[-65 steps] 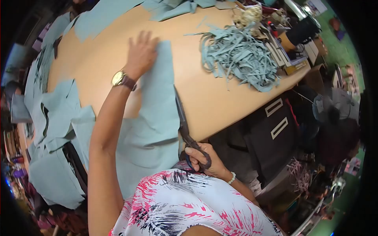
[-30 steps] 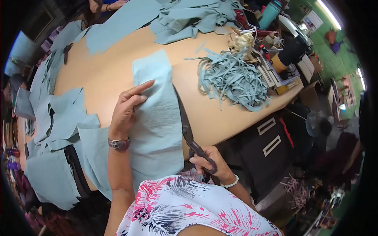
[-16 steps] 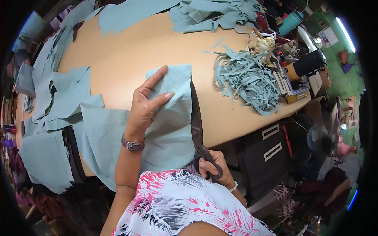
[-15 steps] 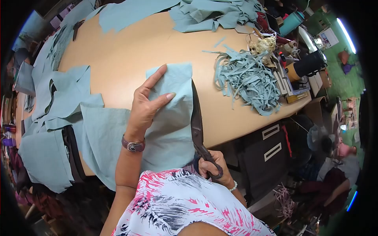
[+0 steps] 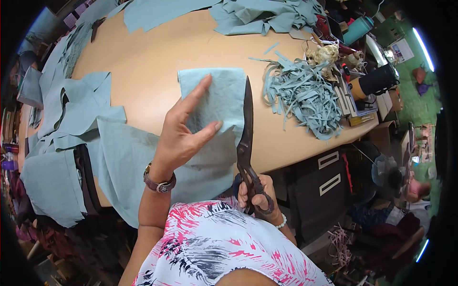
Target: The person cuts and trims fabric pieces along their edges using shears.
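A light blue-green piece of fabric (image 5: pixel 217 95) lies over the table edge in front of me, its far end squared off. My left hand (image 5: pixel 183 131) rests on it with thumb and forefinger spread apart, pressing the cloth. In my right hand (image 5: pixel 260 195) are large dark scissors (image 5: pixel 244 148), gripped by the handles near my body. Their blades point away from me along the fabric's right edge, and the cloth meets them partway up. More of the same fabric (image 5: pixel 129 162) spreads out left of my forearm.
A tangled heap of thin fabric strips (image 5: pixel 305 97) sits on the right of the wooden table (image 5: pixel 143 57). Beyond it are a black tumbler (image 5: pixel 377 78) and a teal bottle (image 5: pixel 358 29). Crumpled fabric (image 5: pixel 267 16) lies at the back; another pair of scissors (image 5: pixel 97 29) rests far left.
The scissors have shifted slightly right and away from me, and their handles are spread wider. The fabric's far end lies flatter and wider. My left thumb and forefinger have moved a little to the right.
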A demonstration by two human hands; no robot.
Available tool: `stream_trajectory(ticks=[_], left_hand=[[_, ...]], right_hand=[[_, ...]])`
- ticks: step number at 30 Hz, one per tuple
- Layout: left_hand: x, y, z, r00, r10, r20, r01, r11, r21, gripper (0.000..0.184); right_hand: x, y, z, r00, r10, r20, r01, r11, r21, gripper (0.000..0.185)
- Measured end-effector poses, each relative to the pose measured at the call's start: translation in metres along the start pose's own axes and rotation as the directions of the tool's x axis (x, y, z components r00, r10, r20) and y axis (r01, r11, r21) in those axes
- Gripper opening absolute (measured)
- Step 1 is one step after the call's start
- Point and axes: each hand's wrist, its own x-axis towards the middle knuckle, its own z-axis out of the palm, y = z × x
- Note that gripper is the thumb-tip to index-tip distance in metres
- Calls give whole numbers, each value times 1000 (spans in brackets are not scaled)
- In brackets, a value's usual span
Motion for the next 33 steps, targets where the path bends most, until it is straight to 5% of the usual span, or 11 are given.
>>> stream_trajectory(ticks=[18, 33], left_hand=[[-9, 9, 9, 1000, 19, -5, -19, 1000, 12, 72], [-8, 8, 11, 1000, 16, 7, -16, 1000, -3, 72]], right_hand=[[-6, 1, -1, 998, -49, -48, 46, 997, -61, 27], [-12, 0, 1, 998, -26, -57, 24, 999, -45, 27]])
